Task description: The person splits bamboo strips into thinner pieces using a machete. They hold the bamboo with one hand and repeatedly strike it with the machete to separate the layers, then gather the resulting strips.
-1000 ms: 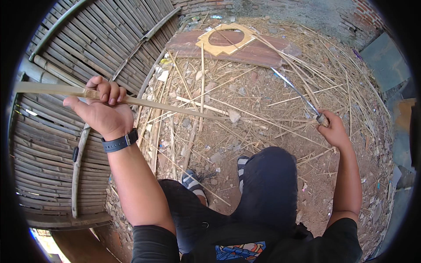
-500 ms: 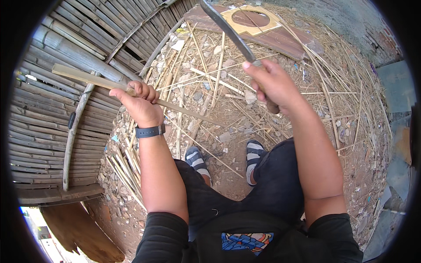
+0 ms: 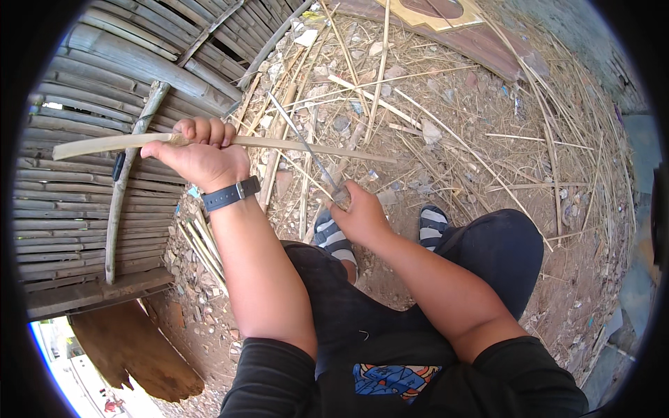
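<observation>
A long, flat bamboo strip (image 3: 97, 145) lies nearly level across my left hand (image 3: 212, 160), palm turned up and fingers curled round it. Its wider end sticks out to the left, and the thinner part reaches right, over the ground. My right hand (image 3: 361, 217) is closed round the handle of a machete (image 3: 322, 167), low in front of my left foot. The narrow blade points up and to the left and crosses the strip's thin part in the view. Whether blade and strip touch, I cannot tell. My fist mostly hides the handle.
Cut bamboo slivers (image 3: 376, 104) and stones litter the dirt. A bamboo slat wall (image 3: 77, 188) stands at the left, with a bundle of strips (image 3: 202, 251) near its foot. Far off lies a brown board (image 3: 481, 52) bearing a yellow frame (image 3: 411, 15). My sandalled feet (image 3: 433, 226) are below.
My right hand has swung the machete down and left from its raised position at the right. My left hand has shifted slightly left, and the strip now lies more level. The view has tilted.
</observation>
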{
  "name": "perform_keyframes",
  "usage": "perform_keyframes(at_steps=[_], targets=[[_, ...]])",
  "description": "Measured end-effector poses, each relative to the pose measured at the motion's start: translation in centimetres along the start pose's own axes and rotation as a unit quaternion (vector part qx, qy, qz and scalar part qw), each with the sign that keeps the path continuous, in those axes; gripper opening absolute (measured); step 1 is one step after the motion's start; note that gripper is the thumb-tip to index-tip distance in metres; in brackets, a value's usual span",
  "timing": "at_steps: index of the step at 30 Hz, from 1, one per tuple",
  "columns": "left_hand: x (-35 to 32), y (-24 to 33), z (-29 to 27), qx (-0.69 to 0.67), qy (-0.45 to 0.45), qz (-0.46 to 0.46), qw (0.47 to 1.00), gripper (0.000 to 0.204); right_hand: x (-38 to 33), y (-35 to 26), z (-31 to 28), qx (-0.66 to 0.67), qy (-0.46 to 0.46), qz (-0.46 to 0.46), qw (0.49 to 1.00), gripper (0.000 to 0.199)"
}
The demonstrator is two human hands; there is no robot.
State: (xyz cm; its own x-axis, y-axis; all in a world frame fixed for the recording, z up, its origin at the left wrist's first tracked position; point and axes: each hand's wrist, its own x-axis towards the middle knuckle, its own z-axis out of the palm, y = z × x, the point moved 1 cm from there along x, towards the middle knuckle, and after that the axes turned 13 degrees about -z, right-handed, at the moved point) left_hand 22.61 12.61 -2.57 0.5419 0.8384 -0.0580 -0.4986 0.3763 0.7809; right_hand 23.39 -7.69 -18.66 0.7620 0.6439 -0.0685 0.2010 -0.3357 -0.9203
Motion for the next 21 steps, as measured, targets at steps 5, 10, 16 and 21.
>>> perform_keyframes(at_steps=[5,10,16,21], targets=[[-0.5,3.7,-0.6,-0.078,-0.025,0.037,0.996,0.082,1.2,-0.3,-4.2,-0.076,0.094,-0.022,0.992,0.041],[-0.2,3.6,-0.4,-0.172,-0.032,0.032,0.984,0.082,2.4,-5.2,-10.1,0.225,-0.009,-0.007,0.974,0.042],[-0.7,0.4,0.1,-0.284,-0.116,-0.065,0.950,0.082,4.2,-6.1,-17.0,0.409,0.063,-0.077,0.907,0.034],[-1.9,-0.9,1.7,-0.277,-0.239,-0.079,0.927,0.072,4.3,-5.8,-18.4,0.555,0.151,-0.091,0.813,0.034]])
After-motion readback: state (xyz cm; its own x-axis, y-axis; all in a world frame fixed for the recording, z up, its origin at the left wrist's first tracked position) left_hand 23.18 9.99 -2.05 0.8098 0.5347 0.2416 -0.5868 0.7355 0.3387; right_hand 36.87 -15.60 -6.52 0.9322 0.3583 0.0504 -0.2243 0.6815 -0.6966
